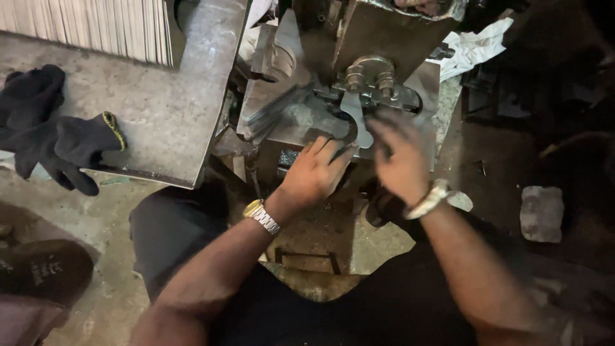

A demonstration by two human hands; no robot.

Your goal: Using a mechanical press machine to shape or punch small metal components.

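My left hand (316, 172) rests at the front edge of a grey metal bending machine (384, 38), fingers curled around the end of a thin dark metal strip (275, 112) that runs up and left, blurred. A curved silver jaw plate (359, 122) with two bolts (368, 80) sits just above both hands. My right hand (398, 157) hovers blurred beside that plate, fingers spread, and whether it touches anything I cannot tell. I wear a metal watch on the left wrist and a light band on the right.
A flat steel table (160, 96) lies to the left with black gloves (51, 138) on its edge. A stack of thin metal sheets (96, 25) stands at the top left. A white rag (474, 45) hangs at the right. A stone block (541, 211) lies on the floor.
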